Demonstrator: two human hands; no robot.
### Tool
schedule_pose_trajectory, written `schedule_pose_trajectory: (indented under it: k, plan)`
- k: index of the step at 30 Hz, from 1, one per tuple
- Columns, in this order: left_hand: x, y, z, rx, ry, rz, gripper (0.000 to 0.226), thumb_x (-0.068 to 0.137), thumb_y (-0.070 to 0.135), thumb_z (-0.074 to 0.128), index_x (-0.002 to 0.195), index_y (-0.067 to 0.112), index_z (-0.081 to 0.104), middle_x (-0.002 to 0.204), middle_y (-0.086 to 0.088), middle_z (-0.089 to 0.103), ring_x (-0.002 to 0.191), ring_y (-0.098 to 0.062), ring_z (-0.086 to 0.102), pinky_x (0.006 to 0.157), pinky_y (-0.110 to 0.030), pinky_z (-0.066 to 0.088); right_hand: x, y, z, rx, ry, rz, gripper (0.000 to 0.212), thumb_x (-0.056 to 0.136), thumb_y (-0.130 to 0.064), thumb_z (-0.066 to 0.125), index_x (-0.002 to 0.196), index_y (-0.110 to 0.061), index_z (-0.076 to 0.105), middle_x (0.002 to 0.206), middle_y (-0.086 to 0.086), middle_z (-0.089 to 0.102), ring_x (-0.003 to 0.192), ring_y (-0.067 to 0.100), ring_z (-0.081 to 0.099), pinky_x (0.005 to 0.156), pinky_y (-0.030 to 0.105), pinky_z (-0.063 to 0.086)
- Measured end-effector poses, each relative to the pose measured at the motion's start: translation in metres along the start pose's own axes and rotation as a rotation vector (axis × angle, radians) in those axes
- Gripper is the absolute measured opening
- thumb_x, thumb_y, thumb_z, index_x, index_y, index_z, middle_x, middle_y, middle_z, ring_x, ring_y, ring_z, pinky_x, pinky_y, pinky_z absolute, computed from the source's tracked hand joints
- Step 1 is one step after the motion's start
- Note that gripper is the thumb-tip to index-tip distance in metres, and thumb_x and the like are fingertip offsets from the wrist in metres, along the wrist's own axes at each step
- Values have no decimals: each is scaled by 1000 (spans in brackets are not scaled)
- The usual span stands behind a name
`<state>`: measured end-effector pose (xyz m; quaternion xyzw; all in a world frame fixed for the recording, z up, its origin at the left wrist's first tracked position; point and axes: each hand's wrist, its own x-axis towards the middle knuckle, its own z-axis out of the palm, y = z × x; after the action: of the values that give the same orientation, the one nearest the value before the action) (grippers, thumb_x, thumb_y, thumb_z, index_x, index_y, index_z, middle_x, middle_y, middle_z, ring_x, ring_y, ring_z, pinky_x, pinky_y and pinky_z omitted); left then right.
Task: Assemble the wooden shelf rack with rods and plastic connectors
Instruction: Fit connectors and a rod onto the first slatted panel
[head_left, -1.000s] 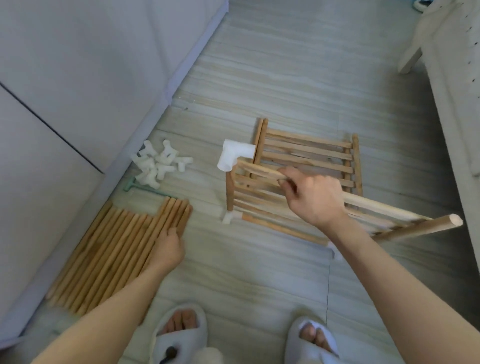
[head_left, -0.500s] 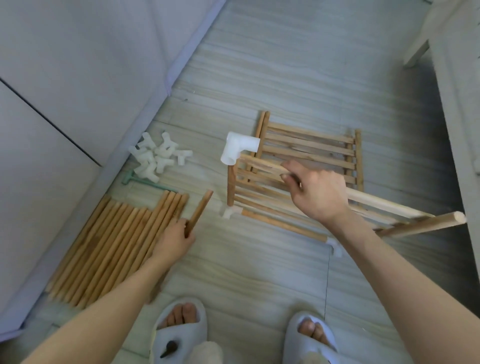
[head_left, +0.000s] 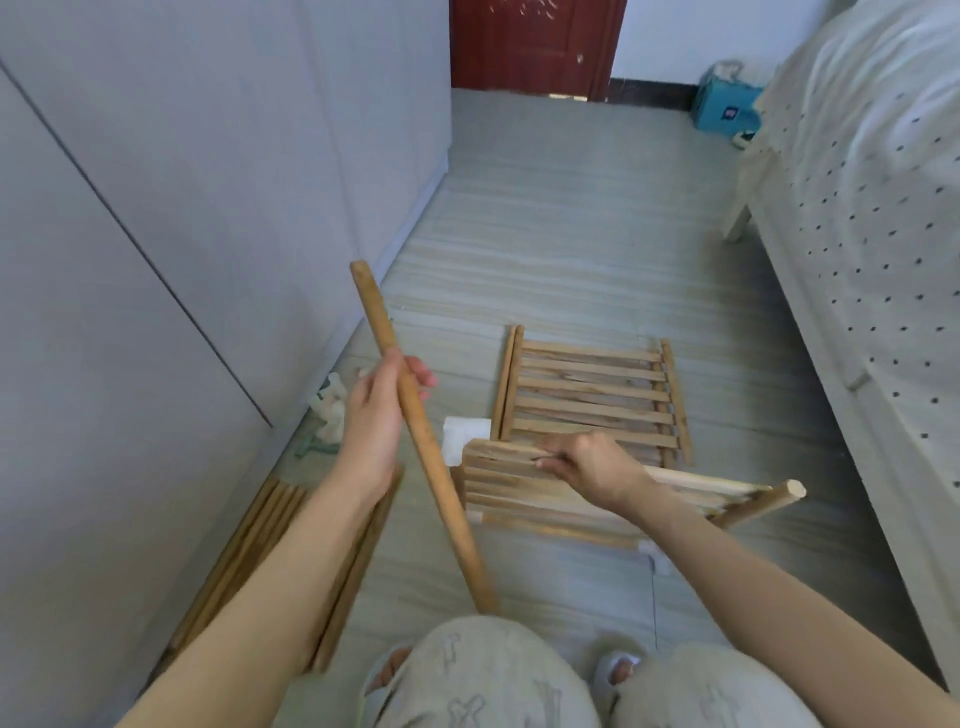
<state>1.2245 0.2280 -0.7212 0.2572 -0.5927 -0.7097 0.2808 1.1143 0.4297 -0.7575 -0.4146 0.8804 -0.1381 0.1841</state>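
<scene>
Above the floor (head_left: 571, 249), between my knees and the wall, my left hand (head_left: 374, 421) held one wooden rod (head_left: 415, 431) near its middle, fingers curled around it, the rod tilted with its upper end away from me. My right hand (head_left: 592, 470) gripped the top slat of the half-built rack (head_left: 519, 478), beside its white connector (head_left: 465, 436). The rod looked light, stiff and smooth, so I judged a grip nearer the end would guide it better into a connector.

My left hand (head_left: 375, 422) is raised at ten o'clock, fingers curled in a grip; my right hand (head_left: 589, 467) reaches toward one o'clock, gripping, knuckles up.
</scene>
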Motion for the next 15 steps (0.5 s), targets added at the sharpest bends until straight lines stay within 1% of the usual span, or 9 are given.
schedule_pose_trajectory:
  k: [2,3,4,5,6,8,11,13,15]
  plan:
    - [-10,-3,19,101,-59,-13,40,99,38,35,75,19,61,74,4,71,80,-4,64,80,-29,49,-5,-6,0,68,9,24,23,96,-27,50,95,-7,62,83,11,62,90,33,59,70,34,38]
    - [-14,-8,27,153,-72,-33,40,100,39,32,77,20,58,73,5,72,74,-1,63,74,-29,49,-7,-8,0,108,19,46,23,95,-25,52,94,-6,64,84,11,62,90,32,59,72,33,39]
    - [-18,-13,34,192,-72,-55,39,100,39,29,78,20,55,70,6,71,66,0,61,67,-29,46,-9,-9,1,151,28,66,23,95,-24,53,97,-6,66,90,11,65,93,30,59,76,32,40]
    - [-21,-18,39,216,-66,-65,37,101,37,28,78,20,52,65,5,68,63,-2,60,64,-29,43,-11,-10,1,196,37,78,23,95,-23,53,100,-6,67,98,10,68,97,27,60,82,30,41]
    - [-23,-23,43,231,-57,-59,36,101,35,27,78,20,50,62,5,65,63,-4,59,65,-28,41,-14,-11,0,243,47,78,24,95,-22,52,103,-6,68,103,10,68,100,26,60,86,30,42]
    - [-24,-31,45,262,-40,-18,33,101,32,28,78,21,49,61,8,62,65,-3,58,67,-23,41,-18,-15,-1,335,95,72,26,96,-23,50,102,-6,69,106,9,69,102,23,59,89,30,43]
    - [-24,-38,40,286,-27,44,34,101,31,29,77,22,50,65,7,63,63,4,57,61,-6,40,-20,-24,-5,459,176,70,24,94,-28,53,94,-12,72,102,5,69,96,16,59,82,24,40]
    - [-26,-42,37,324,-21,66,35,101,31,28,76,22,51,71,3,62,61,7,55,56,-2,37,-18,-34,-6,565,132,50,23,92,-31,57,90,-14,72,92,2,69,83,12,58,77,24,43]
    - [-28,-45,35,404,-9,81,38,101,33,28,75,21,51,74,1,58,62,9,53,56,-1,36,-18,-45,-5,608,50,19,21,88,-31,63,94,-14,72,85,-5,66,75,3,56,74,17,43]
